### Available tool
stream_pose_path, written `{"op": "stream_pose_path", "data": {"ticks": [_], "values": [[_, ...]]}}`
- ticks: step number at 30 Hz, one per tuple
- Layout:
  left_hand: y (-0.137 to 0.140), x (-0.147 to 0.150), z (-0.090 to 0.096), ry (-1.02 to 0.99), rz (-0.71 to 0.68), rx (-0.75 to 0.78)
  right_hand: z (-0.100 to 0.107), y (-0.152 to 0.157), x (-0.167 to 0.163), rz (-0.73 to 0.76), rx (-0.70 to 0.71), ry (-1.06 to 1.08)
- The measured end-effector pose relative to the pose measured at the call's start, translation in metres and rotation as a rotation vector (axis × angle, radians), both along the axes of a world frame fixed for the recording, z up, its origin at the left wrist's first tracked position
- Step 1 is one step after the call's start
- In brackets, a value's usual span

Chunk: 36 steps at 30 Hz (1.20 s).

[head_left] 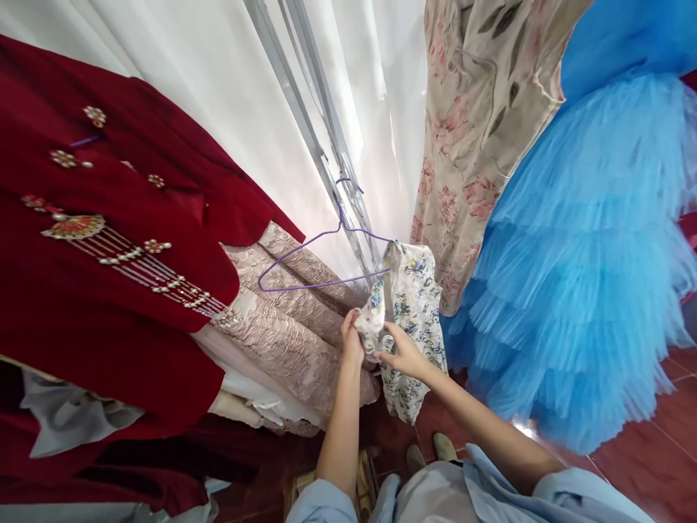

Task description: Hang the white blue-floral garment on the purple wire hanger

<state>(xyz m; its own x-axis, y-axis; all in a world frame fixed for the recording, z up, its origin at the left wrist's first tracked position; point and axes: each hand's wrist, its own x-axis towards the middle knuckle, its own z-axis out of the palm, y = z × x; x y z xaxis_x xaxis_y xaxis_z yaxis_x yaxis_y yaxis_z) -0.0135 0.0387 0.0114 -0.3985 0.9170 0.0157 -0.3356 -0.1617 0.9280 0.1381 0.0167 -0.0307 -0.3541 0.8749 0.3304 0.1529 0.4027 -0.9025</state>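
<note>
A white sleeveless garment with a blue and green floral print point(417, 312) hangs by one shoulder from the right end of a purple wire hanger point(299, 285). The hanger's left arm is bare, and its hook meets a grey metal frame point(310, 116). Below the hanger, my left hand point(353, 340) is closed on the garment's loose shoulder part, which is bunched up. My right hand point(404, 353) grips the same bunched cloth from the other side, thumb and fingers at its edge. Some fingertips are hidden by the fabric.
To the left hang a dark red velvet garment with beaded trim point(163, 305) and a pinkish brocade skirt point(288, 341). On the right are a beige floral dress point(457, 160) and a blue tiered tulle dress point(571, 276). White curtain point(190, 87) covers the back; red tiles point(642, 428) lie below.
</note>
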Motion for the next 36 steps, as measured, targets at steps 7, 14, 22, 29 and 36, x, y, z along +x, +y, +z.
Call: {"op": "stream_pose_path", "data": {"ticks": [7, 14, 22, 29, 36], "values": [[-0.020, 0.034, 0.004, 0.590, -0.435, 0.076, 0.017, -0.021, 0.034, 0.310, -0.298, -0.111], [-0.069, 0.049, -0.048, 0.489, -0.997, -0.151, 0.082, -0.003, 0.125, 0.513, -0.269, -0.432], [-0.108, -0.020, -0.009, 0.603, -0.605, -0.227, 0.184, 0.106, 0.202, -0.029, -0.073, -0.190], [-0.076, -0.099, 0.094, 0.692, -0.127, 0.117, 0.199, 0.144, 0.193, -0.156, -0.019, 0.006], [0.032, -0.109, 0.109, 0.131, -0.246, 0.180, 0.181, 0.124, 0.194, -0.162, -0.120, 0.006]]}}
